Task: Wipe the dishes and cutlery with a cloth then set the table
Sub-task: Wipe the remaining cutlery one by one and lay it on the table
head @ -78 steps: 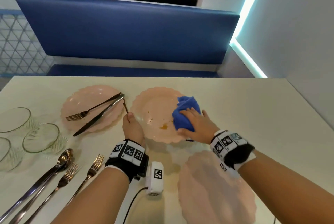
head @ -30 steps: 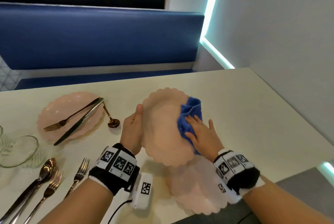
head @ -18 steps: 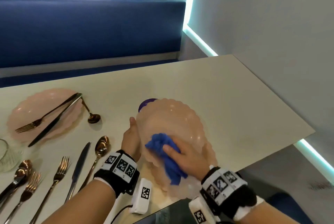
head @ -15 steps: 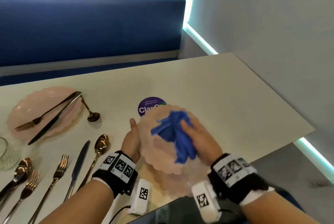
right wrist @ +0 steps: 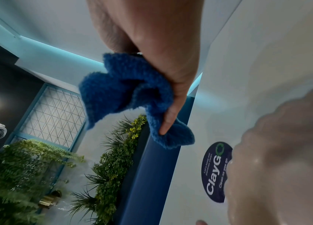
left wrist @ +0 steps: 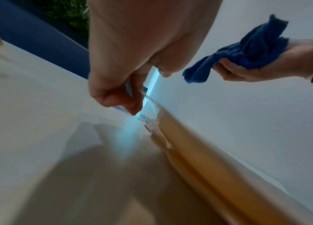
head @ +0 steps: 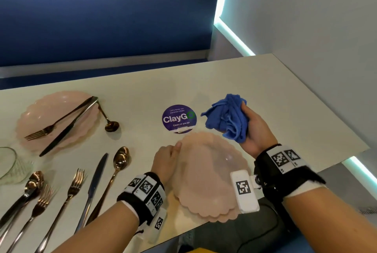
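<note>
A pale pink scalloped plate (head: 206, 171) lies on a second like plate near the table's front edge, partly overhanging it. My left hand (head: 170, 156) grips its left rim, thumb on top; in the left wrist view the curled fingers (left wrist: 113, 97) pinch the blurred plate edge (left wrist: 199, 146). My right hand (head: 255, 128) holds a bunched blue cloth (head: 226, 118) in the air, just beyond the plate's far right rim and apart from it. From the right wrist camera the cloth (right wrist: 128, 97) hangs from my fingers above the plate (right wrist: 286, 152).
A third pink plate (head: 40, 110) at far left carries a fork and a dark knife (head: 67, 126), with a small spoon (head: 111, 125) beside it. Several forks, spoons and a knife (head: 93, 183) lie front left by a glass bowl (head: 8, 165). A purple ClayGo sticker (head: 179, 118) marks the table. A wall runs along the right.
The plate has come down flat onto the other plate, still gripped by my left hand. My right hand has lifted the cloth off it, up and to the right.
</note>
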Available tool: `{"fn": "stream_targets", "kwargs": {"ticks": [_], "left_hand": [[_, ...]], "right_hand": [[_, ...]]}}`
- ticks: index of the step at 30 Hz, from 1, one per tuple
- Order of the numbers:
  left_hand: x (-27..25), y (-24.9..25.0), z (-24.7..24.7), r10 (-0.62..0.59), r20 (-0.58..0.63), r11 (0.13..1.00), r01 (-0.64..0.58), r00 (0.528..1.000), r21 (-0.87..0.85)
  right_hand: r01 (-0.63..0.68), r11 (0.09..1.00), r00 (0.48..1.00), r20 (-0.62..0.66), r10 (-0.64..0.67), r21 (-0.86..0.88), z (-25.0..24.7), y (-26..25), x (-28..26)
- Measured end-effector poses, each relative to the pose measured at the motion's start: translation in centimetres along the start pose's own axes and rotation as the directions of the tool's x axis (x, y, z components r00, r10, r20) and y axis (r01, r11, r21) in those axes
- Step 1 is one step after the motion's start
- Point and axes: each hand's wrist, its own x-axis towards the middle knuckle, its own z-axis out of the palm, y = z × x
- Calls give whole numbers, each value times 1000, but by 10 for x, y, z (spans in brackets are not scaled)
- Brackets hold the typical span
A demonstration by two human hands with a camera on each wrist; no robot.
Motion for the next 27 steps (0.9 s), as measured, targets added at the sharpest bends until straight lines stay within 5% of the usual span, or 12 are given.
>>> {"fn": "stream_targets", "kwargs": {"ticks": [4, 7, 10, 13, 17, 27], "left_hand": [[29, -2, -32, -22, -32, 990, 26, 999, 136], [62, -2, -88, -22, -180, 985, 52, 983, 162], [94, -14, -145, -113, -330, 953, 196, 937, 230], [121, -26, -183, -210, -337, 852, 341, 918, 398], [144, -38, -195, -294, -296, 761, 410, 909, 503], [162, -53, -182, -343, -291, 853, 426, 893, 301]], "right_hand": [[-65, 997, 997, 51, 63, 40, 16, 15, 18], [-105, 994, 991, 88, 102, 23, 30, 25, 30], [-152, 988, 979, 136, 151, -5, 44, 32, 40], [-204, 978, 965, 157, 209, -46, 59, 38, 53], [-231, 969, 954, 173, 244, -93, 74, 44, 67], [-240, 942, 951, 140, 277, -235, 84, 53, 81]]}}
